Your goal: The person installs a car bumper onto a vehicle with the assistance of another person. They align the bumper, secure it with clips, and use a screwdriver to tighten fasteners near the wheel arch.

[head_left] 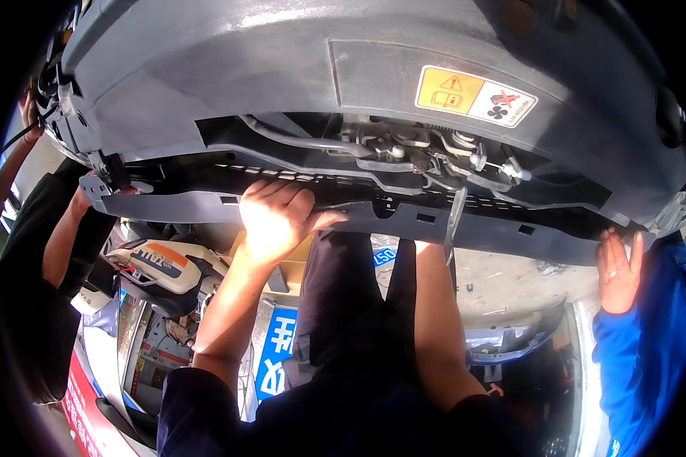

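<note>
My left hand (280, 213) grips the top edge of a long dark grey plastic trim panel (476, 232), with its fingers wrapped over it. My right hand (431, 251) is behind that panel, right of centre, with its fingers hidden. A thin strip (457, 221) hangs down over the panel near my right hand. Above is a large grey car body piece (244, 61) with a yellow and white warning sticker (475, 95). A metal latch mechanism with rods (404, 152) shows in the opening beneath it.
Another person's hand (616, 278), in a blue sleeve, holds the panel's right end. Another person (57, 244) stands at left, reaching to the panel. A scooter (156, 266), a yellow box (291, 278), blue signs (274, 350) and a loose curved car part (511, 350) lie below and around.
</note>
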Available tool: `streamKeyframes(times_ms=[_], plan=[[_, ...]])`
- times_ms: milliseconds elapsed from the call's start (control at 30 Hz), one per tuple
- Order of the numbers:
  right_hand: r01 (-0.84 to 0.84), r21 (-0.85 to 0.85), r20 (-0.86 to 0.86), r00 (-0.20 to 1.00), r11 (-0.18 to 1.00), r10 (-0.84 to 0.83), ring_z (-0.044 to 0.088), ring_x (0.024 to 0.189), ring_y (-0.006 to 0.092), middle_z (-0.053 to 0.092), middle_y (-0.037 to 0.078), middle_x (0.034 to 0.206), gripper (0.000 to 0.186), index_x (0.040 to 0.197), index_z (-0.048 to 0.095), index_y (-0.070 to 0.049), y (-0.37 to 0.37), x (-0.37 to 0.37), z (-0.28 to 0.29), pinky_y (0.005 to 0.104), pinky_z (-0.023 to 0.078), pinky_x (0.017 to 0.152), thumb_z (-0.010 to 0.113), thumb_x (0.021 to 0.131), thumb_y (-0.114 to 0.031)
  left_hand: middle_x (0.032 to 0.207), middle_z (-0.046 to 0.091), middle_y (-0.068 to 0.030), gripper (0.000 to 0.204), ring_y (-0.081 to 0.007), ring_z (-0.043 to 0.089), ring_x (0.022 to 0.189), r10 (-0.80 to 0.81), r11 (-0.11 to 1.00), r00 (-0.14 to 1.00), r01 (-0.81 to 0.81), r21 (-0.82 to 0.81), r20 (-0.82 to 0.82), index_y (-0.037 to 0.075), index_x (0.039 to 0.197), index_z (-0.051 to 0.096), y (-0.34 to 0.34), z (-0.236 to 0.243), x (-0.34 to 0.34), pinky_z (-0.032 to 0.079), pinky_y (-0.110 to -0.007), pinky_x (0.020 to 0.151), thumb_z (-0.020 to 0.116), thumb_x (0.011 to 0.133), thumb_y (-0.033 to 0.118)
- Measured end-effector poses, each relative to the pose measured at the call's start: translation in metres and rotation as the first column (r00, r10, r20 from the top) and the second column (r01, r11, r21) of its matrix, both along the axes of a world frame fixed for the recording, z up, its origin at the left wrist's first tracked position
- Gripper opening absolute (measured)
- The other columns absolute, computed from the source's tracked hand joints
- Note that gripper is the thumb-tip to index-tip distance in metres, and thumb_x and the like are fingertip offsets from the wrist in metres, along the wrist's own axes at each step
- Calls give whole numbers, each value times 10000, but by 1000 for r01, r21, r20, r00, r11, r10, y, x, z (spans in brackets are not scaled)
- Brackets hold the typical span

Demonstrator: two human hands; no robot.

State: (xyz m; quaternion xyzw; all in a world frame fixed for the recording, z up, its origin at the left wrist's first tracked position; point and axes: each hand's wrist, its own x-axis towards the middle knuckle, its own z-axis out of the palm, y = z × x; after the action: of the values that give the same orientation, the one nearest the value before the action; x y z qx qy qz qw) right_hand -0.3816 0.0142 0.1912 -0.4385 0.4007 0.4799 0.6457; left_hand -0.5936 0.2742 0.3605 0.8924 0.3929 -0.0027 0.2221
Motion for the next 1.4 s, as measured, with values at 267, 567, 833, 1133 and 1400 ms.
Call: streamKeyframes(times_ms=[267,567,833,1133,1400], plan=[[31,-1,29,999,1000,-31,613,1126,279,664,71,1193,431,1245,611,-132,-7,-10,-20,518,514,937,430,983,-423,487,443,-14,584,-217,498,440,32,999,999,-32,1,37,105,526,441,-4,-8,2,387,-313,475,815,601,548],[66,33,85,994,997,-69,619,1107,275,663,89,1177,414,1211,633,-118,-11,-10,-41,488,507,956,423,984,-394,511,476,-14,610,-215,509,460,31,995,1000,-31,95,-5,108,554,494,-18,-18,1,397,-329,526,729,651,662],[149,66,89,984,987,-155,615,1111,275,657,91,1185,414,1216,627,-116,1,-9,-43,483,503,961,422,985,-392,545,514,-22,586,-211,502,481,-2,982,1000,2,190,-3,99,588,543,-29,-27,-2,362,-323,537,739,657,647],[201,52,86,975,978,-205,610,1116,276,649,94,1194,415,1222,621,-113,22,4,-14,477,498,966,422,985,-389,595,530,15,582,-176,490,525,-18,956,998,1,293,55,121,589,503,-43,-29,-10,384,-326,602,799,601,622],[182,0,115,977,983,-181,606,1120,276,643,97,1201,415,1227,615,-111,20,7,-9,471,494,971,421,985,-386,618,508,1,509,-205,449,557,32,961,995,-55,270,91,106,685,564,-39,-35,-6,329,-355,600,813,590,540]])
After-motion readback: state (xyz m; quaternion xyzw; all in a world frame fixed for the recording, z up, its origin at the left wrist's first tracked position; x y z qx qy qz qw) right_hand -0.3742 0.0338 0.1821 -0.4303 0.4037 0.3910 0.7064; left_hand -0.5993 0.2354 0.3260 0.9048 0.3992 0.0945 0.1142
